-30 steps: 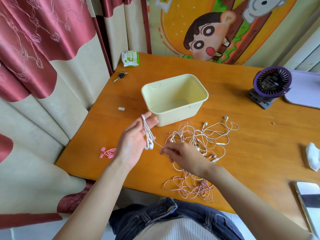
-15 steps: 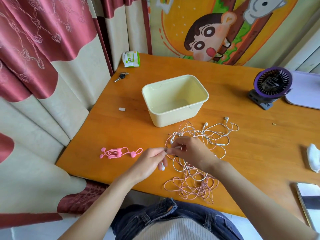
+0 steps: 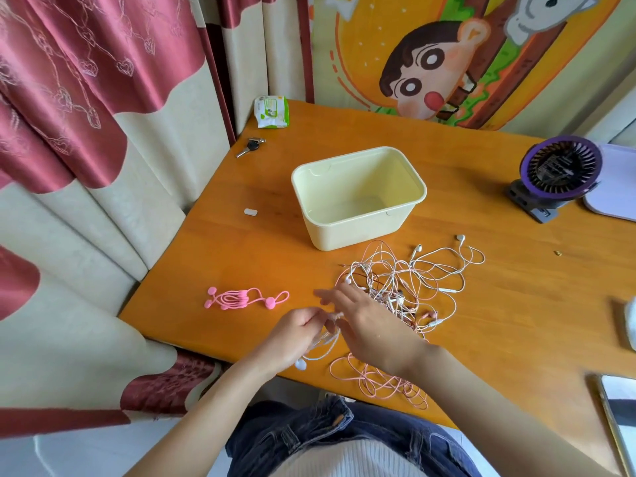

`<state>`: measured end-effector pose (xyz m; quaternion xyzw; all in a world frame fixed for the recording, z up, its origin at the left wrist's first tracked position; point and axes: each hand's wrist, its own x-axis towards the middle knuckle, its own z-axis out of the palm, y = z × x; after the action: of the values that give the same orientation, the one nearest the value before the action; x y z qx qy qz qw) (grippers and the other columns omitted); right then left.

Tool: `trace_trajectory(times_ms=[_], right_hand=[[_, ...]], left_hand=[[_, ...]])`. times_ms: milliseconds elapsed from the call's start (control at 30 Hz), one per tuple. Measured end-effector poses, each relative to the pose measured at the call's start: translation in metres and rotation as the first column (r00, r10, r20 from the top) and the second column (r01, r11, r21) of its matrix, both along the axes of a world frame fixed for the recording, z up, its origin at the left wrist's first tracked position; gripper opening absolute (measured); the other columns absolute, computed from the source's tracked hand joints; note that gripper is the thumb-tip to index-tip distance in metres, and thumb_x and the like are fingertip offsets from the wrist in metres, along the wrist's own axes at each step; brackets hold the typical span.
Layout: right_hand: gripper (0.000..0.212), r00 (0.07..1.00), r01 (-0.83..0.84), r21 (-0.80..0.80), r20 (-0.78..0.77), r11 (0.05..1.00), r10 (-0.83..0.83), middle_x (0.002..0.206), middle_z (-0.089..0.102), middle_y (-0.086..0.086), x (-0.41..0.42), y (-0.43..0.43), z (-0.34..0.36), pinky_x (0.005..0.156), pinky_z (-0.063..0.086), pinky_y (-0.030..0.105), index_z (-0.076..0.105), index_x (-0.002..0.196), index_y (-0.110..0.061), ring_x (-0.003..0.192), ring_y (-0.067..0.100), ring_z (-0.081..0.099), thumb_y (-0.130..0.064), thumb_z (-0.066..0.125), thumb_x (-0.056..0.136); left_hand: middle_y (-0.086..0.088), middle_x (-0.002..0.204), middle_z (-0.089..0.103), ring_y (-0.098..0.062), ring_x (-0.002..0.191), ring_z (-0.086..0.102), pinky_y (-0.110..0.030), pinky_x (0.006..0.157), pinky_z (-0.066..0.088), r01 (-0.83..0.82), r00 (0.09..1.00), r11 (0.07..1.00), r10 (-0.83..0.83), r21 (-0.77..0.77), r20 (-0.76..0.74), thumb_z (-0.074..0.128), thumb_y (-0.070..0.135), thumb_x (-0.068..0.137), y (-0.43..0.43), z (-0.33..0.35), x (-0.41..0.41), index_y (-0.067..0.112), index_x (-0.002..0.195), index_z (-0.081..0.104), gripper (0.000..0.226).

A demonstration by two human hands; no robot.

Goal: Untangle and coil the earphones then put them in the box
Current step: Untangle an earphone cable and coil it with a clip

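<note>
My left hand [image 3: 296, 333] grips a small bundle of white earphone cable [image 3: 321, 344] above the table's near edge, and its earbuds [image 3: 301, 364] hang below the fist. My right hand [image 3: 370, 327] is right beside it, blurred, with the cable running to its fingertips. A tangle of white and pink earphones [image 3: 409, 280] lies behind my right hand, and loose pink cable loops [image 3: 378, 383] lie at the table edge. The pale yellow box [image 3: 358, 232] stands open behind the tangle with nothing in it. One coiled pink earphone set [image 3: 241, 299] lies to the left.
On the orange table are keys [image 3: 251, 146], a wipes pack [image 3: 272, 111] and a small white piece [image 3: 250, 212] at the left. A purple fan [image 3: 557, 170] and a pale tray [image 3: 616, 180] sit far right, a phone [image 3: 619, 418] near right. Curtains hang left.
My left hand dropped from beside the box to the near table edge with the white cable. My right hand moved to it, now blurred against the bundle. The coiled pink set is uncovered.
</note>
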<state>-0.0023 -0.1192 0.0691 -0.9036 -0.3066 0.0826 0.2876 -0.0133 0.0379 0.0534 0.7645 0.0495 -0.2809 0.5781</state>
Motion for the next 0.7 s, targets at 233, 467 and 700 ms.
trace_trajectory(times_ms=[233, 467, 700], right_hand=[[0.023, 0.948, 0.069, 0.119, -0.316, 0.991, -0.029, 0.098, 0.061, 0.001, 0.006, 0.010, -0.007, 0.075, 0.040, 0.011, 0.067, 0.111, -0.014, 0.082, 0.005, 0.052, -0.023, 0.055, 0.094], [0.022, 0.855, 0.228, 0.067, -0.491, 0.971, -0.167, 0.097, 0.069, 0.003, 0.031, 0.032, -0.037, 0.074, 0.042, 0.015, 0.069, 0.103, -0.010, 0.084, 0.011, 0.059, -0.026, 0.060, 0.091], [0.040, 0.912, 0.154, -0.146, -0.360, 0.977, -0.198, 0.129, 0.046, 0.006, 0.053, 0.081, -0.072, 0.090, 0.046, 0.035, 0.044, 0.132, -0.016, 0.112, 0.026, 0.053, -0.017, 0.054, 0.094]], left_hand=[[0.013, 0.047, 0.024, -0.007, 0.044, 0.023, -0.018, 0.042, 0.024, -0.038, 0.993, 0.999, 0.034, -0.032, -0.110, 0.029, 0.016, 0.103, 0.016, 0.004, -0.006, 0.013, 0.072, 0.046, 0.036], [0.012, 0.045, 0.026, -0.004, 0.039, 0.024, -0.018, 0.042, 0.023, -0.203, 0.962, 0.977, 0.185, -0.071, -0.201, 0.030, 0.021, 0.103, 0.043, 0.002, -0.002, 0.011, 0.073, 0.042, 0.034], [-0.001, 0.070, 0.042, -0.015, 0.065, 0.041, -0.030, 0.059, 0.034, -0.358, 0.933, 0.881, 0.345, 0.309, 0.098, 0.028, 0.028, 0.102, 0.096, -0.003, 0.031, 0.014, 0.082, 0.046, 0.030]])
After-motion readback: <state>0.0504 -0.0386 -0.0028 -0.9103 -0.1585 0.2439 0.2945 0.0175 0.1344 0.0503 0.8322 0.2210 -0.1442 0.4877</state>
